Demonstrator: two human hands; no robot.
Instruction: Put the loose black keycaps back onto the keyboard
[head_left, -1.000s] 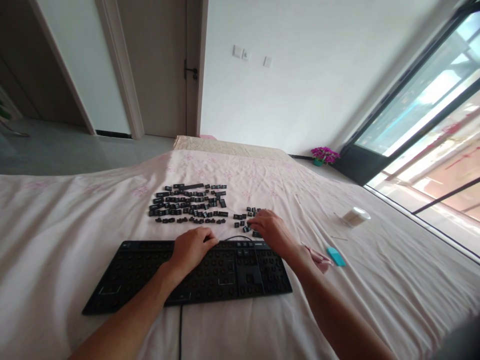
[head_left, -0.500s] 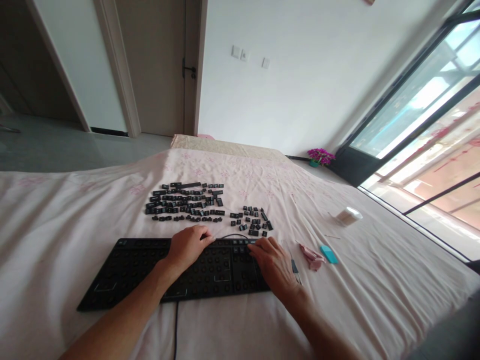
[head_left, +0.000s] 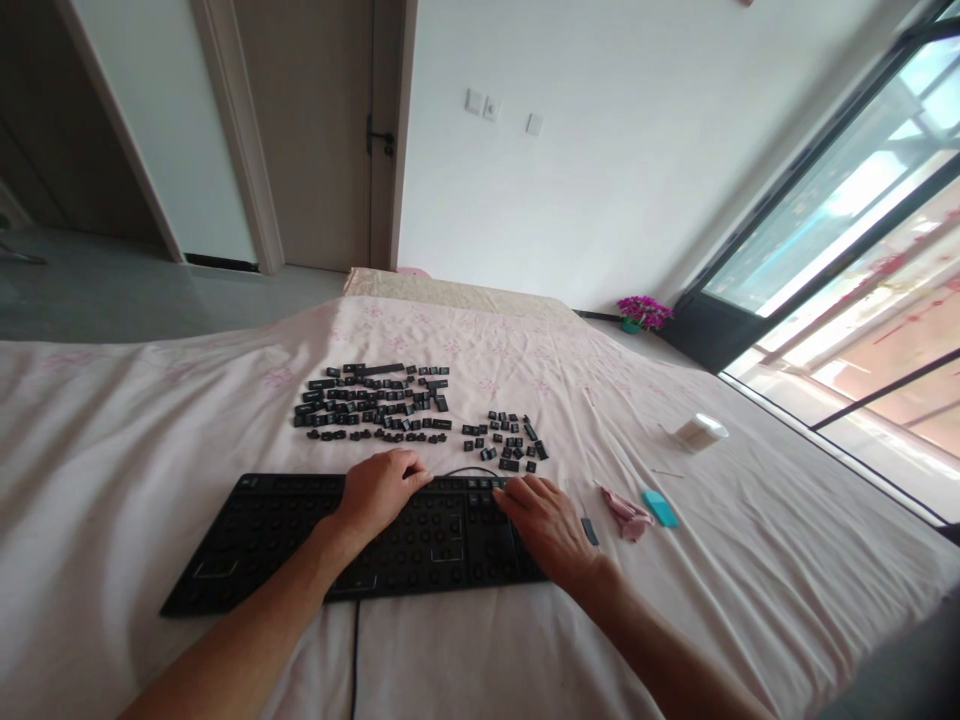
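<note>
Black keyboard [head_left: 420,545], pale pink bedsheet [head_left: 450,660]

The keyboard, lower centre, is partly white-lined; keycaps [head_left: 375,407] at mid-frame are black. The bedsheet's floral print is pink. Toward the right: dusty-pink cloth [head_left: 628,516], turquoise flat piece [head_left: 660,508], magenta blossoms [head_left: 645,310], green pot [head_left: 631,326].

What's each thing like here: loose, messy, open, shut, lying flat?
Keyboard, most keycaps off
Loose keycaps, spread in two groups beyond it
Left hand, on the keyboard's far edge
Right hand, fingers curled over the keyboard's right part
Cable, one end out of view
Pink cloth, crumpled
Teal piece, lying flat
White tub, upright or tipped, cannot tell
Flowered sheet, wrinkled
Purple flowers, in bloom
Door, hard to tell if shut
</note>
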